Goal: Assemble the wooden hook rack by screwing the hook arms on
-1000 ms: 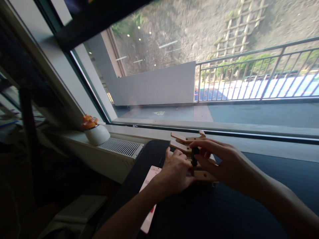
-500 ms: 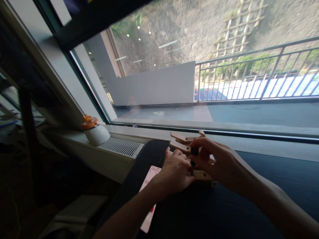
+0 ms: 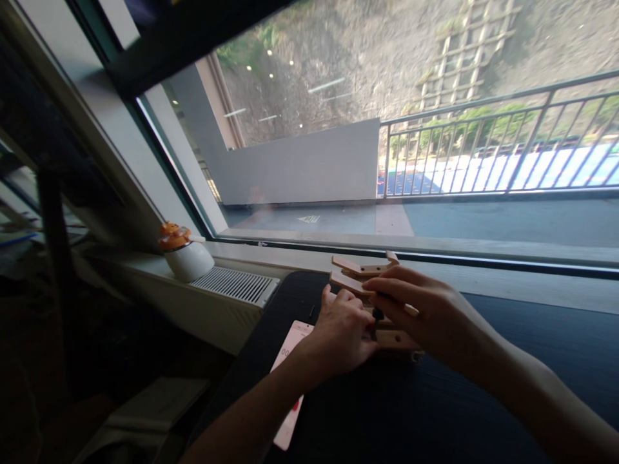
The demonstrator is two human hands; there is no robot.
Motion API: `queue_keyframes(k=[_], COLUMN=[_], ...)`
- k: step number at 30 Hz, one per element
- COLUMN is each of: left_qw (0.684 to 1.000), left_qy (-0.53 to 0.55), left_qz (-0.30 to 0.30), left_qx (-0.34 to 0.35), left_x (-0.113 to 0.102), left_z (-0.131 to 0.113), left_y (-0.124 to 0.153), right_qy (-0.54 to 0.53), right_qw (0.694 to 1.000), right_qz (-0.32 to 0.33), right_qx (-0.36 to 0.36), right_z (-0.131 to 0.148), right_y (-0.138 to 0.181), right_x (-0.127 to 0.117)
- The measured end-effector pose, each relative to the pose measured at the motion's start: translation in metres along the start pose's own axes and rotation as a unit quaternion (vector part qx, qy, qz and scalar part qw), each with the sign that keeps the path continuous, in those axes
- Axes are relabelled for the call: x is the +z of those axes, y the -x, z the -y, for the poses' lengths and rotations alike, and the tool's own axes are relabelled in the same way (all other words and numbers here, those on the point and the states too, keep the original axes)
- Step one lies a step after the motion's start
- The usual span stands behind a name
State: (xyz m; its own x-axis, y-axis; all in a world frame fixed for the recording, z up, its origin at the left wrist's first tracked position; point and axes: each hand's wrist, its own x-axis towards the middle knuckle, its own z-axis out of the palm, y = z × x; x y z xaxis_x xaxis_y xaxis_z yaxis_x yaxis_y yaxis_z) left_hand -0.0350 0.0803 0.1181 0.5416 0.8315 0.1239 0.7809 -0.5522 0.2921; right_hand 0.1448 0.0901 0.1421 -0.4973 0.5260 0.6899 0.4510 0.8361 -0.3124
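A wooden assembly [image 3: 360, 272] of flat, drilled pieces stands on the dark table [image 3: 532, 348] near the window. My left hand [image 3: 341, 335] is curled against its left side, gripping the lower wooden pieces. My right hand [image 3: 425, 312] reaches over from the right, with thumb and fingers pinched on a small black tool [image 3: 377, 314] that points down at the lower wooden piece [image 3: 399, 339]. Most of the lower pieces are hidden behind both hands.
A pink-and-white card [image 3: 290, 386] lies on the table under my left forearm. A white pot with an orange lid [image 3: 184, 253] sits on the sill beside a vent grille [image 3: 235, 284]. The window glass runs just behind the assembly.
My right hand has turned and dropped slightly, so the black tool sits lower and is more covered by the fingers. My left hand has stayed in place.
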Motion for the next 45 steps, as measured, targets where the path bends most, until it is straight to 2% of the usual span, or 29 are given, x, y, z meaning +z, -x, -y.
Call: queue_keyframes(k=[7,12,19,24,30,35,41,45], left_qw=[1.0,1.0,1.0,1.0,1.0,1.0,1.0,1.0], left_qy=[0.005,0.0,-0.002,-0.011,-0.015,0.0,-0.004,-0.017], left_qz=[-0.017,-0.009,-0.005,-0.005,0.006,0.005,0.006,0.015], left_qx=[0.019,0.009,0.001,0.0,0.002,-0.006,-0.006,-0.017], left_x=[0.003,0.002,0.001,0.001,-0.001,-0.003,-0.005,-0.005], left_z=[0.004,0.004,0.001,0.003,0.003,0.0,-0.001,0.0], left_y=[0.0,0.0,-0.001,-0.001,0.0,0.0,0.0,-0.001], right_qy=[0.002,-0.006,0.017,-0.002,-0.005,-0.009,-0.013,-0.021], right_qw=[0.999,0.998,0.999,1.0,0.999,0.999,1.0,1.0], right_qz=[0.032,0.015,-0.033,0.009,0.005,-0.012,0.005,0.003], right_qx=[0.005,0.068,0.009,-0.01,0.037,0.048,0.007,0.018], right_z=[0.009,0.005,0.006,0.006,0.002,0.004,0.002,-0.004], right_y=[0.003,0.004,-0.002,0.0,-0.001,-0.003,0.0,0.0], right_x=[-0.007,-0.008,-0.001,-0.006,-0.007,-0.001,-0.001,-0.004])
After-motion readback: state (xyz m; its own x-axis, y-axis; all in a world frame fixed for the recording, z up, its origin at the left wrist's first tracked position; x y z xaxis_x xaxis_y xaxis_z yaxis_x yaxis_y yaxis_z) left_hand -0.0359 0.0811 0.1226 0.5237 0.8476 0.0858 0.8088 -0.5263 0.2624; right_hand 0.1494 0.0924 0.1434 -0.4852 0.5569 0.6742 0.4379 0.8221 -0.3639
